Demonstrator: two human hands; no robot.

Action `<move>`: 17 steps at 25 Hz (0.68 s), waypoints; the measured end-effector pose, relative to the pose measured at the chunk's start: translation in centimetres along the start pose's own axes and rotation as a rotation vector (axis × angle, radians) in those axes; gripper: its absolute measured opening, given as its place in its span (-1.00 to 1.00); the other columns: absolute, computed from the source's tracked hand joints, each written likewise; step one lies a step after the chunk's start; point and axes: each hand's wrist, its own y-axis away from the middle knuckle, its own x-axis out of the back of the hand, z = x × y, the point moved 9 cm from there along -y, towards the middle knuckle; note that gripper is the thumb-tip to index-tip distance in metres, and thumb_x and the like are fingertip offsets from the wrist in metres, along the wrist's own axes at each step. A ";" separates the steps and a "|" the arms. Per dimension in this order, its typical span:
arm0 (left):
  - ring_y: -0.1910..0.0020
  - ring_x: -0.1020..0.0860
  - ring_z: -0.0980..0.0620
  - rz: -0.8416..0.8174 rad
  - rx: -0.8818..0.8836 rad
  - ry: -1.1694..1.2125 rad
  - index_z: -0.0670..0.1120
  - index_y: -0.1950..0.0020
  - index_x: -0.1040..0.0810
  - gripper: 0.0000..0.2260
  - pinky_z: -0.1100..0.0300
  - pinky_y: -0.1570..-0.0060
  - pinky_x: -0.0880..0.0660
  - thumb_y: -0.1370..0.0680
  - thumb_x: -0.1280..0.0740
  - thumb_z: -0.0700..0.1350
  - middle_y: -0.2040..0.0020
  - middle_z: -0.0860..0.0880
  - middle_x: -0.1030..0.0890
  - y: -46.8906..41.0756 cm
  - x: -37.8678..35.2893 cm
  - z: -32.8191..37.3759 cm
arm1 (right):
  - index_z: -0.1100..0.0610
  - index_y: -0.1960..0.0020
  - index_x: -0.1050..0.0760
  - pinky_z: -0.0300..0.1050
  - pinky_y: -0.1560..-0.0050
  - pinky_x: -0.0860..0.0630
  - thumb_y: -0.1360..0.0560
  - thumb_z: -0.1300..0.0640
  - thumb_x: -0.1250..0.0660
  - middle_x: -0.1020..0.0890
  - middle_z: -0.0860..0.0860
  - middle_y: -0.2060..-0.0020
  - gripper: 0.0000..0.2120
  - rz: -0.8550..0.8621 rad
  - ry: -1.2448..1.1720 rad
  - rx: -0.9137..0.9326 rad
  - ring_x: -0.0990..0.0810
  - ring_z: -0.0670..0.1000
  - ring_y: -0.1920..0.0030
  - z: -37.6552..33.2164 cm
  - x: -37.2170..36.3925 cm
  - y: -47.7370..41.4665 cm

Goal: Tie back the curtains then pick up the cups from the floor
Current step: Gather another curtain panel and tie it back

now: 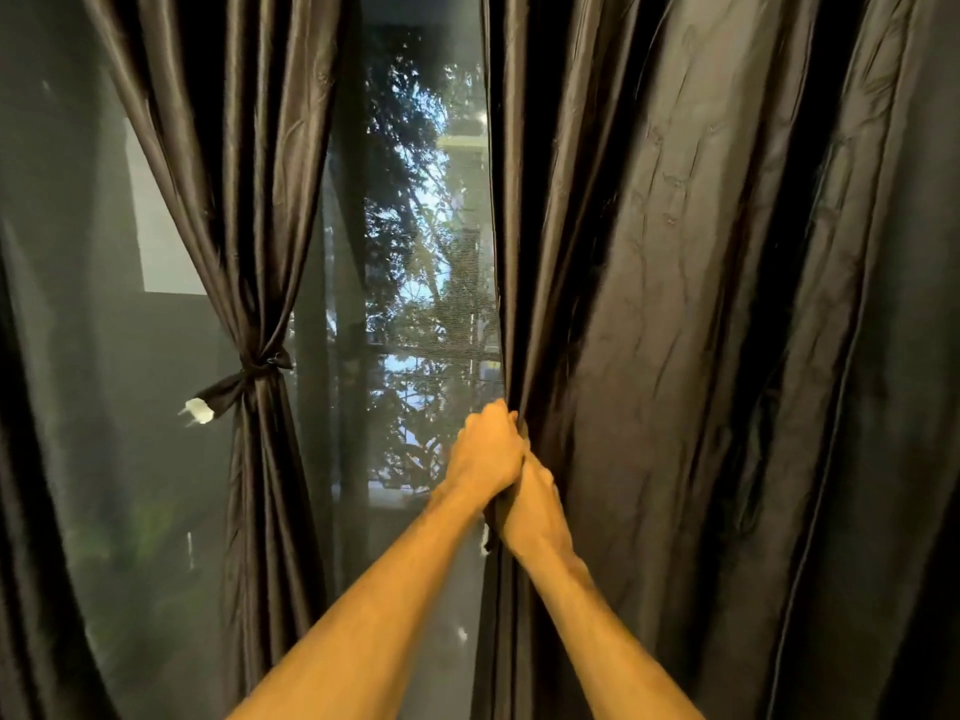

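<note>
In left hand [487, 452] and right hand [531, 511] lies the curtain edge [511, 324].

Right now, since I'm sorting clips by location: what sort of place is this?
Probably a room in a home, at a tall window: a tied-back left curtain, the loose right curtain, and trees outside.

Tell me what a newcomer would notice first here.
Both hands meet low at centre: the left hand and right hand grip the inner edge of the loose right curtain. To the left, the left curtain is already cinched by a tie, with the bright window between them.
</note>
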 end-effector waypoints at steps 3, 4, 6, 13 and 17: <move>-0.02 -0.52 -0.35 -0.081 0.012 0.041 -0.23 -0.01 -0.42 -0.79 -0.12 0.05 -0.47 -0.61 -0.09 -0.12 -0.04 -0.34 -0.54 -0.8 -0.5 -0.4 | 0.14 -0.51 -0.23 -0.13 -0.22 -0.39 -0.60 0.10 -0.18 -0.47 0.08 -0.37 -0.51 0.034 0.068 -0.041 -0.50 0.10 -0.31 0.2 -0.2 -0.4; -0.04 -0.51 -0.33 -0.106 0.019 0.058 -0.25 -0.03 -0.43 -0.78 -0.10 0.03 -0.46 -0.60 -0.09 -0.13 -0.07 -0.34 -0.53 -0.8 -0.5 -0.4 | 0.11 -0.51 -0.24 -0.15 -0.17 -0.40 -0.60 0.11 -0.19 -0.48 0.06 -0.36 -0.51 0.038 0.112 -0.047 -0.52 0.08 -0.28 0.2 -0.3 -0.5; -0.06 -0.50 -0.29 -0.139 0.029 0.070 -0.24 -0.06 -0.43 -0.73 -0.03 0.00 -0.45 -0.56 -0.10 -0.07 -0.11 -0.29 -0.53 -0.6 -0.7 -0.1 | 0.14 -0.43 -0.36 -0.25 -0.03 -0.43 -0.59 0.16 -0.20 -0.56 0.08 -0.27 -0.59 0.036 0.156 -0.061 -0.57 0.09 -0.21 0.4 -0.4 -0.3; -0.06 -0.52 -0.28 -0.020 -0.048 -0.115 -0.15 -0.02 -0.40 -0.78 -0.08 0.00 -0.46 -0.64 -0.09 -0.02 -0.09 -0.25 -0.54 -0.1 0.0 -0.1 | 0.19 -0.50 -0.25 -0.08 -0.21 -0.48 -0.54 0.02 -0.04 -0.46 0.12 -0.39 -0.44 -0.012 0.194 -0.015 -0.52 0.09 -0.29 -0.2 -1.4 -0.5; -0.04 -0.53 -0.28 0.037 -0.044 -0.146 -0.15 0.01 -0.43 -0.84 -0.03 0.08 -0.43 -0.62 -0.14 -0.09 -0.05 -0.25 -0.57 -0.7 0.7 -0.2 | 0.09 -0.55 -0.13 -0.02 -0.10 -0.46 -0.51 0.03 -0.20 -0.35 0.01 -0.47 -0.36 -0.128 0.395 0.109 -0.53 0.17 -0.25 -0.8 0.2 -1.0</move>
